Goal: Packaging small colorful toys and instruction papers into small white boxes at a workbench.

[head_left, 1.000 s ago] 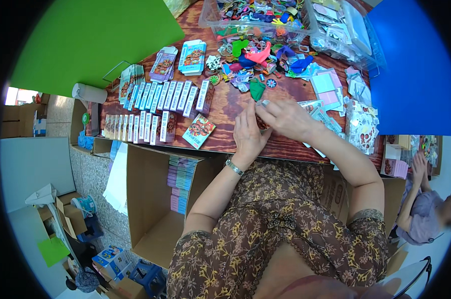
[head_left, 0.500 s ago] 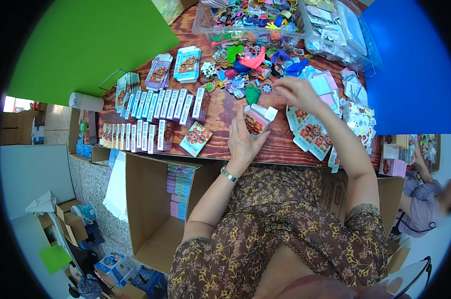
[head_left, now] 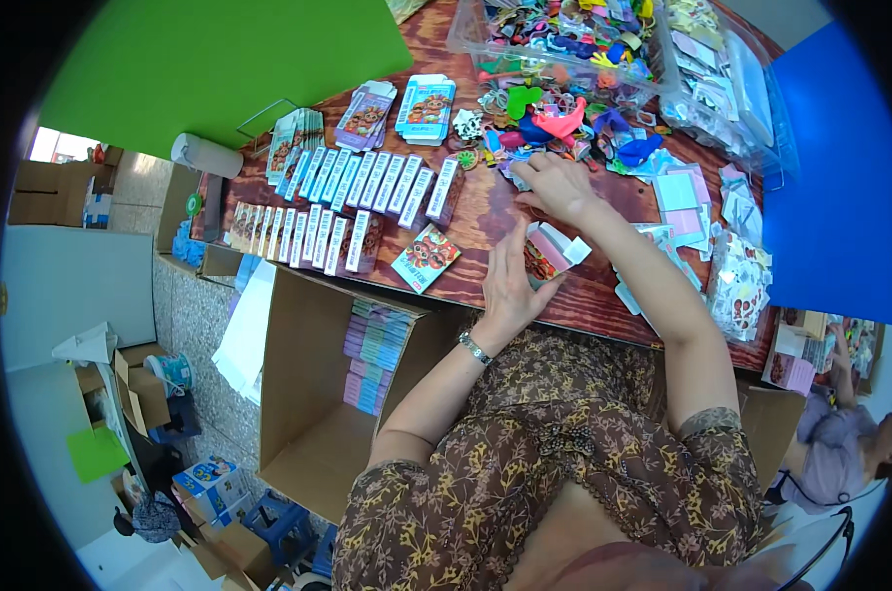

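Observation:
My left hand (head_left: 508,284) is closed around a small upright carton (head_left: 547,258), pink and red with its white top flaps open. Just beyond the carton, my right hand (head_left: 558,189) reaches down at the near edge of a heap of small colourful toys (head_left: 554,126). Its fingers are bent together, and what lies under them is hidden. Left of the carton, a flat-lying printed box (head_left: 426,259) rests near the table edge. Two rows of standing closed boxes (head_left: 401,185) line the table's left part. Partly covered by my right forearm are printed cartons (head_left: 653,258).
A clear plastic bin (head_left: 564,49) of mixed toys stands at the back, beside a tray of packets (head_left: 726,89). Stacked flat cartons (head_left: 426,108) lie behind the rows. Green (head_left: 239,69) and blue (head_left: 830,187) panels flank the table. Another person (head_left: 840,443) sits at right.
My right hand has moved left and down onto the heap's near edge, covering the green piece and round disc seen before. My left hand still holds the carton. The whole view has shifted and tilted.

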